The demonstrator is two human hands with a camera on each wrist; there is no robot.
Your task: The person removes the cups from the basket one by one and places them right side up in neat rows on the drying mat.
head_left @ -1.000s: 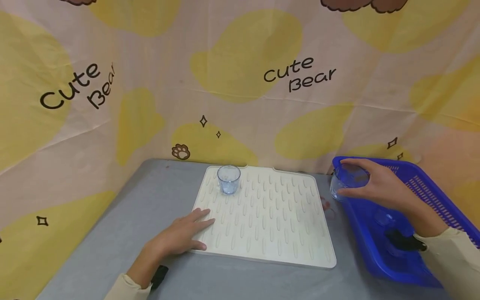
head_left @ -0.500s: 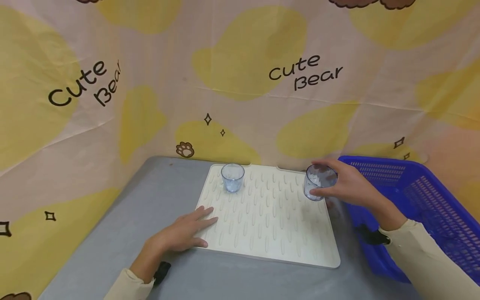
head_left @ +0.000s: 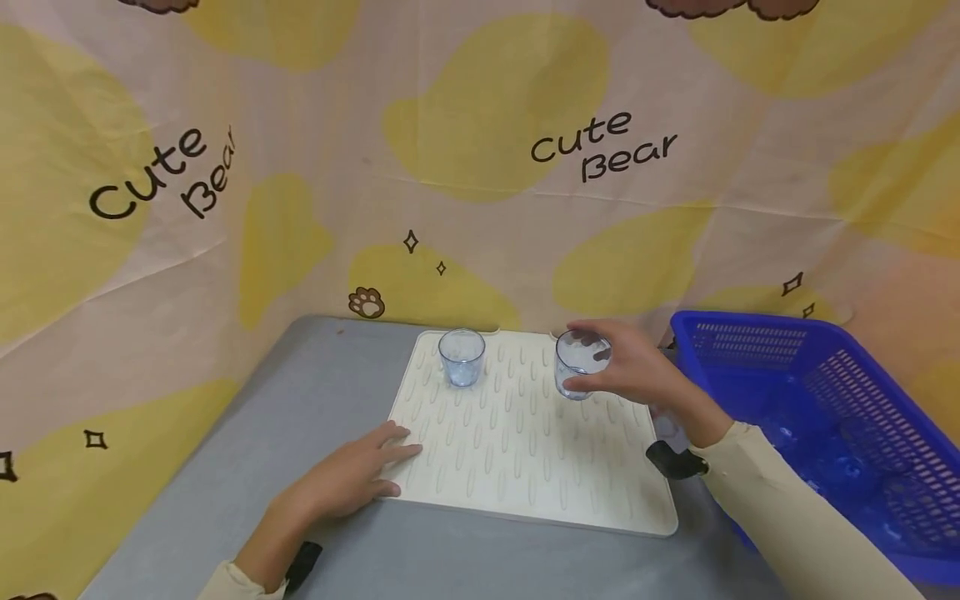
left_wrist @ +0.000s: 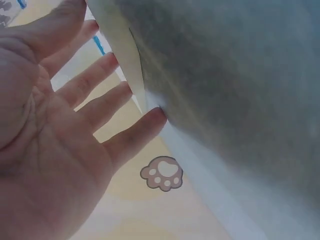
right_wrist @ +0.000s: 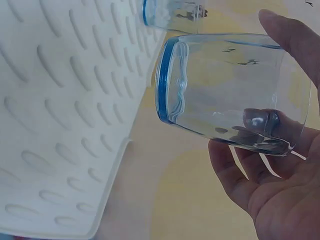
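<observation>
Holding 1 glass (right_wrist: 225, 90), right grip (head_left: 636, 360) is wide-spread; left grip (head_left: 352, 473) touches mat (head_left: 525, 467).

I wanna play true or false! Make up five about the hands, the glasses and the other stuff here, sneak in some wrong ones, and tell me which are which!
1. The right hand is holding a glass. True.
2. A second glass stands upright on the white mat. True.
3. Both hands are holding glasses. False: the left hand holds none; it is at the mat's left edge.
4. A blue basket is to the right of the mat. True.
5. There are no words on the wall cloth. False: the cloth behind the mat says "Cute Bear".
</observation>
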